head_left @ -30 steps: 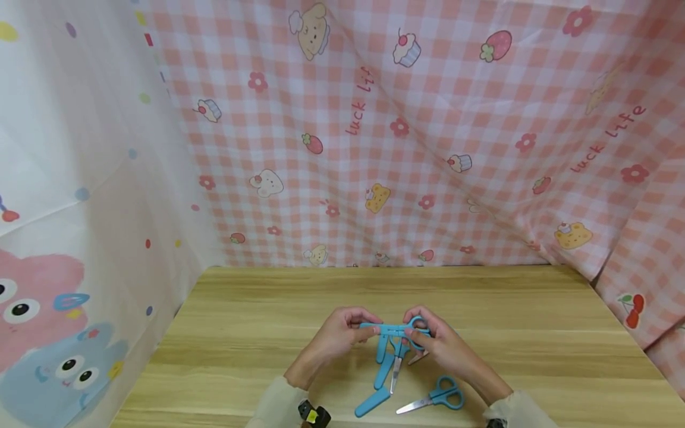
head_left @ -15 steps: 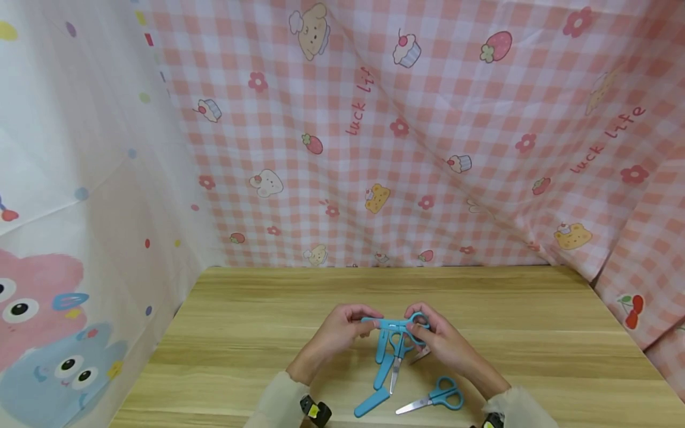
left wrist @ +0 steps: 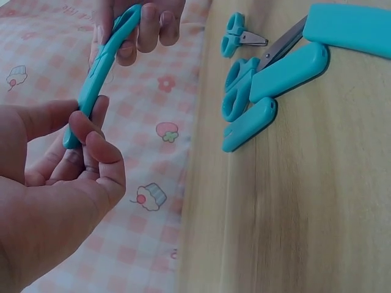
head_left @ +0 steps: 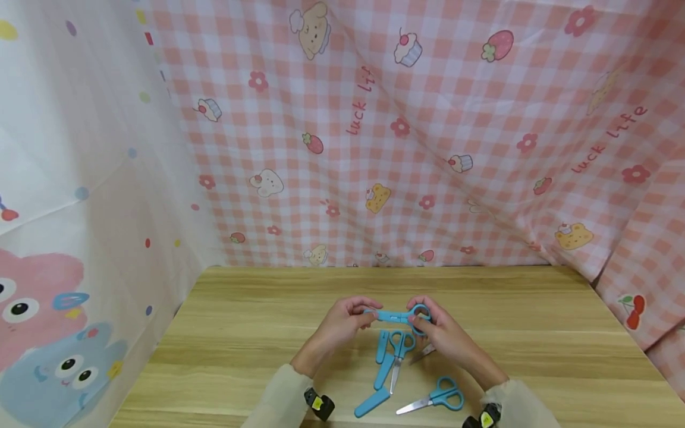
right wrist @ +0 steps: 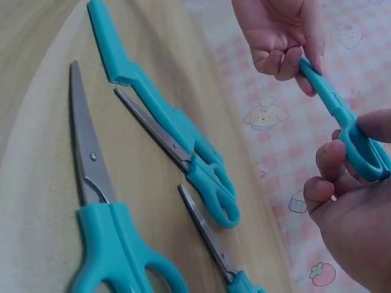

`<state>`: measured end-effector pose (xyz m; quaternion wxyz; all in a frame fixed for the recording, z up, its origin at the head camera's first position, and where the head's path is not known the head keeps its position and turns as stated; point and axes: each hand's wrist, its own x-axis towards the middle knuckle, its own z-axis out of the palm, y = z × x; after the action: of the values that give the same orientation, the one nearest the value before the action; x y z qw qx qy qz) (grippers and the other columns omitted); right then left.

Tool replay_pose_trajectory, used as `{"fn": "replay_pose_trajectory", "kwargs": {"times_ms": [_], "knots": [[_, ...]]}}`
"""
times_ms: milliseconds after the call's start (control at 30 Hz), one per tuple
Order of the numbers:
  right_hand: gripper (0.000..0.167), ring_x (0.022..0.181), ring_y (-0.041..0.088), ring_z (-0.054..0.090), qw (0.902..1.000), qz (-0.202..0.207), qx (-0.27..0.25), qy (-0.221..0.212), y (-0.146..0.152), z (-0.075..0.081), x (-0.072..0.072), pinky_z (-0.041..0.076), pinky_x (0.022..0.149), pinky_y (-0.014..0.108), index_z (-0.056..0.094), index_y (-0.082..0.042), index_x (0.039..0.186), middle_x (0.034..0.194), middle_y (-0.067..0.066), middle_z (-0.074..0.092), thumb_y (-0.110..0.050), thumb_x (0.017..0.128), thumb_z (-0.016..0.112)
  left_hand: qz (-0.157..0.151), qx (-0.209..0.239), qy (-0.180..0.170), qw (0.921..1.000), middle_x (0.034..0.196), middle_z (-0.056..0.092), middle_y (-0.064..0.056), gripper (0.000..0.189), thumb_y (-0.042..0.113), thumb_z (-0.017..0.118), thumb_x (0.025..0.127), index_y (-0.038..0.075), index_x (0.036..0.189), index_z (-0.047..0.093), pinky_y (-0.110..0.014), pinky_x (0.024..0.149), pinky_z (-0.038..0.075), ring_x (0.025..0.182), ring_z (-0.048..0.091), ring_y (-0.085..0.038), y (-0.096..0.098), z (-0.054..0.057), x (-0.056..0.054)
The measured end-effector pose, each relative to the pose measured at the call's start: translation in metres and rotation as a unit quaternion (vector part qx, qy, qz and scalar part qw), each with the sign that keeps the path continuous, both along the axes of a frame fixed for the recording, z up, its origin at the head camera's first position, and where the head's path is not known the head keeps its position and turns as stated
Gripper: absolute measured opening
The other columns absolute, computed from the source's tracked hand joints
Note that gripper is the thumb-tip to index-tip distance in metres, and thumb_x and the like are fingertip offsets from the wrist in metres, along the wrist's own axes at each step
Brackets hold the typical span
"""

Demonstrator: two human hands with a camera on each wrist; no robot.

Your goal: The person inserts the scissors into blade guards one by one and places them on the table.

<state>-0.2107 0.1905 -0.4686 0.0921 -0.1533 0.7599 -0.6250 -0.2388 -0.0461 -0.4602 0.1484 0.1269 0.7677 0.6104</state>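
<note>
A pair of blue scissors [head_left: 420, 328] is held up above the table, level between both hands. A blue blade cover [head_left: 393, 317] sits over its blades, and in the right wrist view cover and handle [right wrist: 361, 152] meet with no metal showing. My left hand [head_left: 345, 321] pinches the cover's far end between thumb and fingers. My right hand [head_left: 441, 330] grips the handle loops. Below lie scissors [head_left: 398, 358] with bare blades. Another pair shows a blade [head_left: 425, 352] beneath my right hand, its handle hidden in the head view.
Nearer the front lies another pair of scissors [head_left: 436, 398]. Three loose blue covers form a slanting row: a short cover [head_left: 382, 346], a middle cover [head_left: 383, 371] and a front cover [head_left: 371, 402]. A checked pink cloth [head_left: 332, 148] hangs behind the wooden table [head_left: 257, 297].
Both hands have moved up and away from the body with the covered scissors. The handles of the scissors lying below now show fully.
</note>
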Motion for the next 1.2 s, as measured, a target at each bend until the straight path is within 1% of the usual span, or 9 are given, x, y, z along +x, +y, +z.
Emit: {"fn": "replay_pose_trajectory", "kwargs": {"times_ms": [200,333,500,667,800,933,1033,1100,1200], "knots": [[0.017,0.072,0.023,0.051,1.0000,-0.010,0.001,0.000,0.001,-0.001,-0.006,0.047,0.064,0.031,0.045,-0.003,0.119,0.085,0.008,0.049,-0.011,0.104,0.047,0.010,0.003,0.006,0.9999,0.084,0.068,0.002,0.013,0.020,0.066,0.096,0.013,0.105,0.072,-0.040,0.078,0.049,0.079,0.058,-0.019,0.002,-0.001,-0.005],[0.017,0.071,0.023,0.051,0.9999,-0.012,0.005,0.007,0.002,-0.002,-0.008,0.046,0.065,0.032,0.045,-0.004,0.119,0.083,0.007,0.048,-0.011,0.105,0.047,0.015,0.011,0.005,0.9998,0.083,0.069,0.002,0.013,0.018,0.067,0.095,0.010,0.104,0.072,-0.038,0.076,0.050,0.076,0.057,-0.017,0.004,0.000,-0.007],[0.017,0.070,0.021,0.051,0.9999,-0.012,0.003,0.009,0.003,-0.003,-0.011,0.045,0.066,0.032,0.045,-0.004,0.120,0.082,0.006,0.048,-0.011,0.105,0.048,0.023,0.020,-0.001,0.9995,0.081,0.069,0.002,0.013,0.017,0.068,0.095,0.008,0.103,0.072,-0.035,0.075,0.048,0.076,0.057,-0.018,0.005,-0.002,-0.009],[0.018,0.073,0.026,0.053,0.9996,-0.025,0.011,0.005,0.003,-0.004,-0.014,0.047,0.068,0.032,0.047,-0.005,0.121,0.082,0.006,0.051,-0.010,0.104,0.050,0.027,0.023,-0.003,0.9994,0.079,0.068,0.003,0.013,0.015,0.067,0.095,0.006,0.103,0.072,-0.033,0.072,0.046,0.075,0.056,-0.018,0.007,-0.005,-0.014],[0.020,0.075,0.026,0.055,0.9989,-0.042,0.021,0.007,0.003,-0.006,-0.019,0.050,0.068,0.032,0.049,-0.003,0.121,0.085,0.007,0.054,-0.009,0.102,0.053,0.029,0.020,-0.004,0.9994,0.087,0.071,-0.006,0.012,0.015,0.066,0.095,0.008,0.103,0.072,-0.037,0.076,0.049,0.076,0.057,-0.017,0.008,-0.007,-0.018],[0.025,0.076,0.020,0.056,0.9984,-0.053,0.014,0.011,0.003,-0.009,-0.024,0.052,0.068,0.032,0.049,0.000,0.123,0.089,0.009,0.055,-0.007,0.100,0.057,0.036,0.020,-0.011,0.9991,0.098,0.071,-0.017,0.012,0.016,0.066,0.096,0.009,0.103,0.073,-0.039,0.079,0.050,0.081,0.059,-0.023,0.009,-0.010,-0.021],[0.029,0.076,0.017,0.056,0.9981,-0.061,0.005,0.009,0.003,-0.012,-0.028,0.054,0.069,0.033,0.048,0.003,0.124,0.091,0.010,0.056,-0.006,0.098,0.059,0.045,0.020,-0.016,0.9987,0.096,0.071,-0.014,0.012,0.016,0.066,0.096,0.009,0.103,0.073,-0.038,0.078,0.050,0.085,0.060,-0.028,0.009,-0.011,-0.023],[0.031,0.077,0.021,0.058,0.9977,-0.068,0.004,0.004,0.004,-0.014,-0.031,0.055,0.071,0.035,0.048,0.003,0.125,0.092,0.010,0.058,-0.006,0.098,0.060,0.050,0.019,-0.017,0.9984,0.094,0.071,-0.011,0.013,0.016,0.065,0.096,0.009,0.104,0.073,-0.039,0.079,0.050,0.086,0.060,-0.028,0.010,-0.013,-0.024],[0.030,0.078,0.024,0.060,0.9968,-0.079,0.006,0.000,0.004,-0.017,-0.035,0.055,0.071,0.037,0.049,0.002,0.124,0.093,0.010,0.059,-0.007,0.098,0.060,0.057,0.023,-0.018,0.9980,0.091,0.068,-0.005,0.013,0.015,0.065,0.096,0.008,0.104,0.073,-0.039,0.079,0.051,0.083,0.059,-0.023,0.010,-0.016,-0.027]]}}
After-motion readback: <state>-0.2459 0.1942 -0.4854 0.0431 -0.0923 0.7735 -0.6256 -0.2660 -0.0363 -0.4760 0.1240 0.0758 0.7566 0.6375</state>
